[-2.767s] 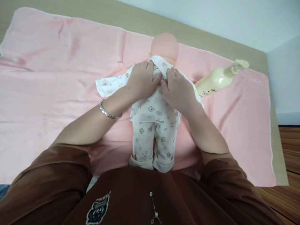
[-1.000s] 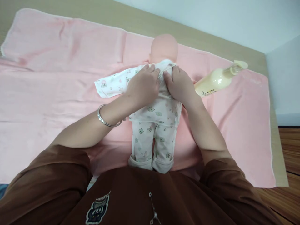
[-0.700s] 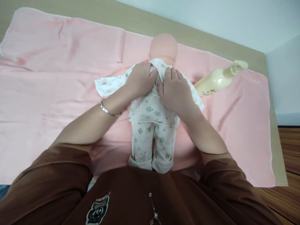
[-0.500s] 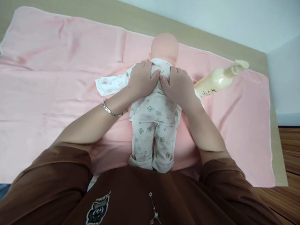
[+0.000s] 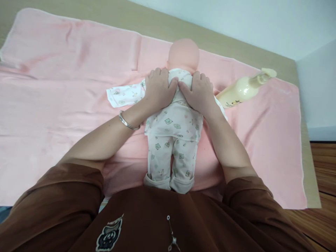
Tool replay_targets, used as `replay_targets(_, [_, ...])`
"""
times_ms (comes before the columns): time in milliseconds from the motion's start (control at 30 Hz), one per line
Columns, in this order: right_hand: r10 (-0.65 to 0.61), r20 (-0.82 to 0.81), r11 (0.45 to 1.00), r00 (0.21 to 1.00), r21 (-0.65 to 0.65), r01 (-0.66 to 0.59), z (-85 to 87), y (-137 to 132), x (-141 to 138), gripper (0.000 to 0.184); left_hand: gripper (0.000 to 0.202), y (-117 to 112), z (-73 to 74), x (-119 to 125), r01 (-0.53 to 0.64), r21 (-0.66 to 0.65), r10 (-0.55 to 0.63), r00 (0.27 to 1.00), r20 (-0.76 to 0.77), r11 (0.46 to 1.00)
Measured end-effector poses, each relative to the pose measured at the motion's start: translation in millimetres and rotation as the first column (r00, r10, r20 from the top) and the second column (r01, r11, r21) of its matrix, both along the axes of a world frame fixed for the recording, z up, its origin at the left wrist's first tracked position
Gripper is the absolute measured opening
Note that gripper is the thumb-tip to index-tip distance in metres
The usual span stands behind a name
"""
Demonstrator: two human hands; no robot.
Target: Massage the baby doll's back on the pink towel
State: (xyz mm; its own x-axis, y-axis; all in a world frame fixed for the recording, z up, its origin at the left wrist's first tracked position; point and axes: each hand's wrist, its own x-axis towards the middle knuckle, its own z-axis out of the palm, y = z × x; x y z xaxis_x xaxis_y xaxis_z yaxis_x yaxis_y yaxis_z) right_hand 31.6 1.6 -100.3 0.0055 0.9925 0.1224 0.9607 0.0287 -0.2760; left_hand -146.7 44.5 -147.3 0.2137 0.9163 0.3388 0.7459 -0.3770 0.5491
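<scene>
Doll lies mid-blanket on desk, feet toward wearer. Left hand and right hand sit side by side on its shoulders, forearms angled inward, thumbs almost meeting. Each grip half-closed on doll: fingers curled over shoulder top, palm pressed down. Bottle lies just right, untouched.

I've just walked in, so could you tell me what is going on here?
A person in a brown top has both hands on a bald baby doll in a white printed sleepsuit, lying on a pink towel over a wooden table, feet toward the person. The left hand and right hand sit side by side on its upper body, thumbs meeting, fingers curled over the shoulders; gripping or just pressing, I cannot tell. A cream pump bottle lies on its side to the right.
</scene>
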Motion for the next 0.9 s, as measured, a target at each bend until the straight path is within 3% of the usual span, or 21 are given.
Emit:
replay_targets(200, [-0.033, -0.015, 0.999, 0.999, 0.028, 0.033, -4.3, 2.6, -0.2, 0.069, 0.047, -4.9, 11.5, 4.3, -0.044, -0.071, 0.046, 0.998, 0.03, 0.996])
replay_targets(367, [-0.061, 0.004, 0.998, 0.998, 0.005, 0.061, 0.7, -2.6, -3.2, 0.067, 0.04, -8.4, 8.1, 2.8, -0.065, -0.053, 0.07, 0.994, 0.086, 0.996])
replay_targets(567, [0.077, 0.012, 0.997, 0.997, -0.027, -0.076, 52.7, -40.4, -9.4, 0.045, 0.035, -15.7, 12.4, 1.6, -0.071, -0.044, 0.076, 0.991, 0.115, 0.996])
replay_targets(633, [0.073, 0.009, 0.997, 0.997, 0.026, -0.074, 64.3, -49.3, -15.9, 0.037, 0.032, -15.7, 13.2, 2.7, -0.073, -0.047, 0.078, 0.988, 0.131, 0.996])
replay_targets(733, [0.024, 0.03, 0.994, 0.999, 0.104, -0.027, 54.7, -48.1, -26.5, 0.049, 0.033, -10.8, 7.0, 3.9, -0.066, -0.023, 0.069, 0.975, 0.21, 0.998])
replay_targets(800, [0.041, 0.032, 0.999, 0.999, 0.035, -0.042, 37.6, -41.5, -30.0, 0.061, 0.037, -6.0, -0.1, 3.9, -0.052, -0.01, 0.052, 0.959, 0.277, 0.999])
replay_targets(900, [0.133, -0.009, 0.991, 0.991, -0.009, -0.133, 24.1, -36.7, -27.9, 0.063, 0.039, -2.1, -6.7, 3.7, -0.037, -0.003, 0.036, 0.937, 0.346, 0.999])
